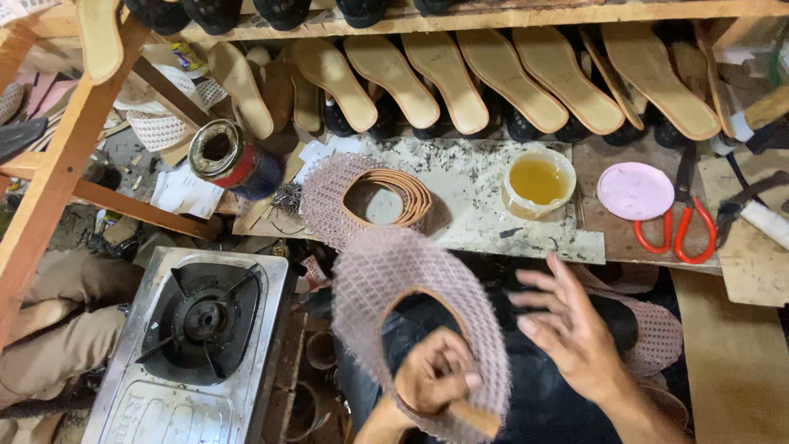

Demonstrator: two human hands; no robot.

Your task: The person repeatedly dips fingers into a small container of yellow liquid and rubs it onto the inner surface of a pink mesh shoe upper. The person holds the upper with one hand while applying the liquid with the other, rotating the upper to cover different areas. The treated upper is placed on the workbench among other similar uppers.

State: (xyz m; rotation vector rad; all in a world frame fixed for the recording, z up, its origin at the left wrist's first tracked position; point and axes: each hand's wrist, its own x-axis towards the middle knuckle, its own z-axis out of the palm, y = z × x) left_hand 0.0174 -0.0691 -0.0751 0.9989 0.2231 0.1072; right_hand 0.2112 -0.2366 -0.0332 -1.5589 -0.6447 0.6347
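My left hand (437, 374) is closed on the lower edge of a pinkish mesh shoe upper (386, 275) with a tan leather trim around its oval opening; the piece is held up over my lap. To the right of it my right hand (569, 329) hovers with fingers spread and nothing in it, apart from the mesh. A second mesh upper (325, 201) with a tan trimmed opening lies flat on the workbench (477, 205) just beyond.
On the bench stand a white tub of yellow glue (538, 181), a pink lid (634, 191), red-handled scissors (682, 222) and a tin can (226, 156). Tan insoles (501, 78) line the back shelf. A single-burner gas stove (197, 329) sits lower left.
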